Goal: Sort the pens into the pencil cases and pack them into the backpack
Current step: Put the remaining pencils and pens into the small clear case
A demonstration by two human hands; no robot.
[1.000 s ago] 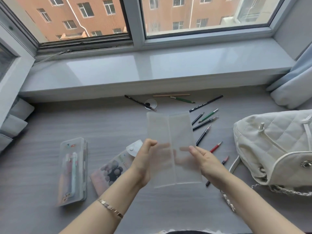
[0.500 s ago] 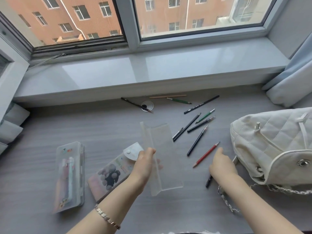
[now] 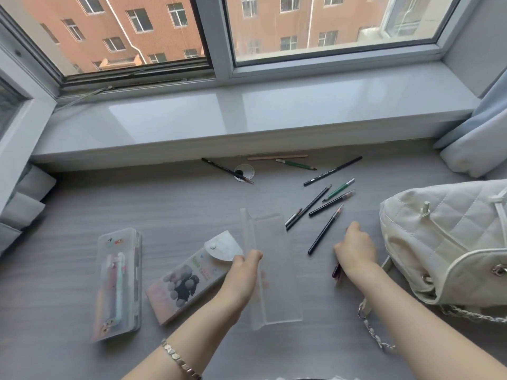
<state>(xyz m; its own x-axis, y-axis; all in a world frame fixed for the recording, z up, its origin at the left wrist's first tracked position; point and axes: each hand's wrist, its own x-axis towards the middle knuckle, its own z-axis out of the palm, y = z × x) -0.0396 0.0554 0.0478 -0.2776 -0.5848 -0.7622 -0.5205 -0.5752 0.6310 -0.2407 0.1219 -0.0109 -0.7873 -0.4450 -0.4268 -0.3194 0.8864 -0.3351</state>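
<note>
The right hand (image 3: 355, 249) has let go of the frosted pencil case (image 3: 270, 267), which the left hand (image 3: 242, 272) alone now pinches open, and curls over a red pen (image 3: 337, 270), grip unclear.

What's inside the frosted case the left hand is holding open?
Nothing shows inside the frosted case; only the desk's grey shows through. The left hand covers part of its near edge.
</note>
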